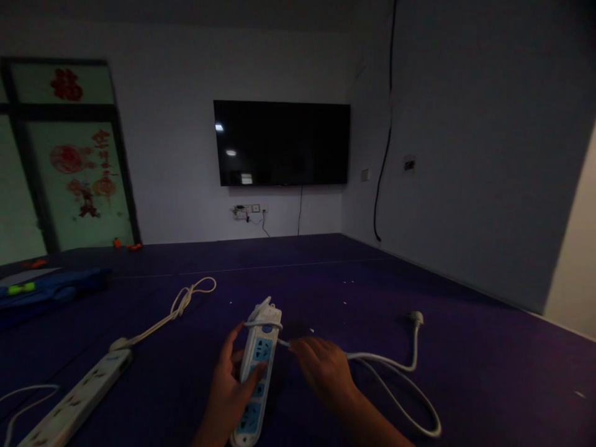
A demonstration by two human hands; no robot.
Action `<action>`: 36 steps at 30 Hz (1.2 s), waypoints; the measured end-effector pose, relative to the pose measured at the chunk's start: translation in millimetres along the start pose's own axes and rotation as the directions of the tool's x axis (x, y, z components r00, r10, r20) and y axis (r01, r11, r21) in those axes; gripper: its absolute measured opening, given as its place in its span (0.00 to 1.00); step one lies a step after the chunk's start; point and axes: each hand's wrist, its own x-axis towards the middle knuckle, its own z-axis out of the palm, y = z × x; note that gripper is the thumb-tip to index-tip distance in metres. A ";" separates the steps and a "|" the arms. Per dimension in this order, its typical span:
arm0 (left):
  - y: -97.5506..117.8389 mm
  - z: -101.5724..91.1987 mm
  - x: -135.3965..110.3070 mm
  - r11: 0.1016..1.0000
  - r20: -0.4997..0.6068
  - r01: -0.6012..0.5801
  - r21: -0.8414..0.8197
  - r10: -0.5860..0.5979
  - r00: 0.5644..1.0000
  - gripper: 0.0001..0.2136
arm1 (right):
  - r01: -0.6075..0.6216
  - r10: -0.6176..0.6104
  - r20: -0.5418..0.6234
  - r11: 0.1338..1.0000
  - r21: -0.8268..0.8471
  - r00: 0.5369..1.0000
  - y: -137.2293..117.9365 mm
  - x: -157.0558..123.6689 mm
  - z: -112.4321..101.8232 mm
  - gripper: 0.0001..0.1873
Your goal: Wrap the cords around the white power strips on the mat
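My left hand (235, 379) is wrapped around a white power strip (265, 331) with blue socket faces, its thumb lying across the front. The strip points away from me, its far end raised. A white cord (382, 359) is looped round that far end. My right hand (326, 367), just right of the strip, is closed on the cord in a pinch. Past this hand the cord runs right in a wide loop to a plug (416, 318) on the purple surface.
A second white power strip (77, 397) lies at the lower left, its cord (184, 303) knotted. Blue cloth (60, 288) and small orange items (134, 247) lie farther off on the purple surface (288, 273). A television (282, 143) hangs on the far wall.
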 end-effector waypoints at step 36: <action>-33.9 -3.3 1.4 0.877 0.062 -0.321 0.358 0.321 0.945 0.25 | 0.009 -0.008 -0.010 0.994 0.112 1.000 -3.0 -12.8 5.7 0.26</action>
